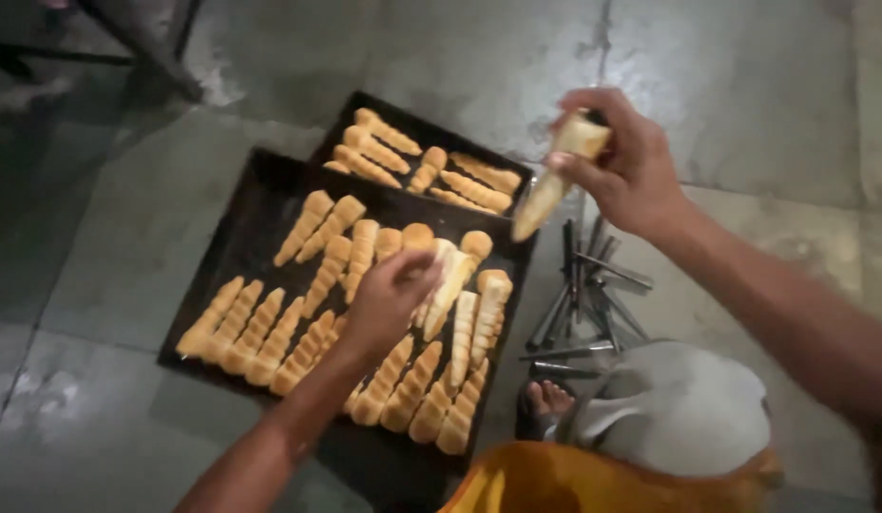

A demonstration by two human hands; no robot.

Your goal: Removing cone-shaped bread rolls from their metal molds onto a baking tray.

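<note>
Two dark trays of golden pastry cones are being seen on the stone floor. Above the near tray's right half, a pale cone is being gripped by the left hand. Right of that tray, over scattered metal moulds, another cone is being pinched by the right hand.

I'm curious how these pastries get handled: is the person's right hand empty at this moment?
No, the right hand grips a cone-shaped pastry raised above the floor, beside the dark baking trays.
</note>
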